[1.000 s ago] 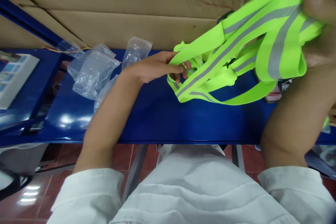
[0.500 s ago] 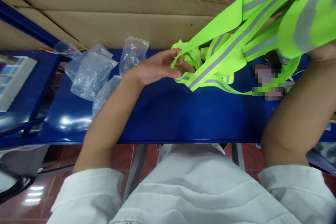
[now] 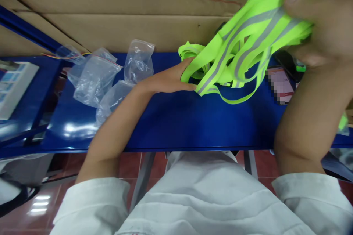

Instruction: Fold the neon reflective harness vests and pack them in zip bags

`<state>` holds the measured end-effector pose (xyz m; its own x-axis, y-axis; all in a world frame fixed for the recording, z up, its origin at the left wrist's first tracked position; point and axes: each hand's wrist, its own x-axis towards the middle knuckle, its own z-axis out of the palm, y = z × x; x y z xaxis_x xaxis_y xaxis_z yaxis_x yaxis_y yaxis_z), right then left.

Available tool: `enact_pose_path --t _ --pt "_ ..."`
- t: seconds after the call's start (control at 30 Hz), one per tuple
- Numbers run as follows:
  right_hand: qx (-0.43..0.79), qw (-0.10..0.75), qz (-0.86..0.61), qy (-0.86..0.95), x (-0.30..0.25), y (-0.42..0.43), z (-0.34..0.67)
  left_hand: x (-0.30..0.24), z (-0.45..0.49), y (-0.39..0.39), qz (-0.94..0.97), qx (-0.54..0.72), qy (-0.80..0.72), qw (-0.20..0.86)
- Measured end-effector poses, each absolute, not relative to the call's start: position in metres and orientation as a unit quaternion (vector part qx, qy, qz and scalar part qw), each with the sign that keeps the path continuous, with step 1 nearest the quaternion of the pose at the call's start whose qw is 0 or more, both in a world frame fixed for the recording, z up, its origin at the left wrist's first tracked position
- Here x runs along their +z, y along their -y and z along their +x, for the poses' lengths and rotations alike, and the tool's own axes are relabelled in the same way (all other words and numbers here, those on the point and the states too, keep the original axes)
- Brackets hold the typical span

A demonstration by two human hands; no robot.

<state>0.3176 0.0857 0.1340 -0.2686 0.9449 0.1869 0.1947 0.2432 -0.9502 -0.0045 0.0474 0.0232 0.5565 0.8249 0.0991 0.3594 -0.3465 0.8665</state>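
A bundle of neon yellow-green reflective straps [image 3: 248, 44] with grey stripes runs up from the blue tabletop to the upper right. My right hand [image 3: 320, 25], slightly blurred, is wrapped round the raised end, its thumb lying across the bands. Lower down, my left hand [image 3: 176, 79] grips the near end, with the thumb along the bottom and the other fingers partly hidden behind a strap loop. Between the hands, several bands hang in loose loops, one dipping close to the table. More coiled strap [image 3: 190, 49] lies just behind my left hand.
Several clear zip bags [image 3: 95, 75] lie on the blue table [image 3: 198, 125] left of my left forearm. A pink-and-white card-like item [image 3: 280, 84] and a dark object [image 3: 285, 62] lie near my right forearm. Brown cardboard [image 3: 124, 29] stands along the back.
My right hand has come into view from the upper right, bringing the gathered straps lower and closer. The loops between the hands have slackened. My left hand stays nearly in place.
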Motion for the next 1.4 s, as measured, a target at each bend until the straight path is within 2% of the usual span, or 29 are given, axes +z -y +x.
enact_pose_path --t 0.17,0.3,0.37,0.47,0.57,0.63,0.93,1.13,1.4 --pt "0.392 0.384 -0.449 0.705 0.146 -0.046 0.280 0.051 0.017 -0.019 0.762 0.406 -0.434 0.256" --pt "0.334 0.353 -0.477 0.733 0.155 -0.032 0.273 0.075 0.042 0.015 0.685 0.510 -0.435 0.285" --pt "0.313 0.354 -0.477 0.741 0.156 -0.030 0.273 0.085 0.049 0.030 0.657 0.558 -0.449 0.236" --pt "0.303 0.368 -0.481 0.736 0.154 -0.031 0.274 0.095 0.053 0.043 0.680 0.524 -0.474 0.192" --pt "0.287 0.378 -0.489 0.732 0.149 -0.034 0.275 0.094 0.053 0.044 0.718 0.414 -0.480 0.289" --pt "0.278 0.377 -0.486 0.737 0.146 -0.036 0.275 0.089 0.054 0.039 0.714 0.383 -0.470 0.351" --pt "0.301 0.405 -0.483 0.716 0.145 -0.042 0.274 0.075 0.047 0.024 0.637 0.364 -0.412 0.541" --pt "0.378 0.432 -0.433 0.695 0.138 -0.052 0.280 0.075 0.044 0.014 0.505 0.339 -0.290 0.739" --pt "0.424 0.451 -0.386 0.683 0.133 -0.056 0.280 0.063 0.059 0.016 0.481 0.466 -0.318 0.671"
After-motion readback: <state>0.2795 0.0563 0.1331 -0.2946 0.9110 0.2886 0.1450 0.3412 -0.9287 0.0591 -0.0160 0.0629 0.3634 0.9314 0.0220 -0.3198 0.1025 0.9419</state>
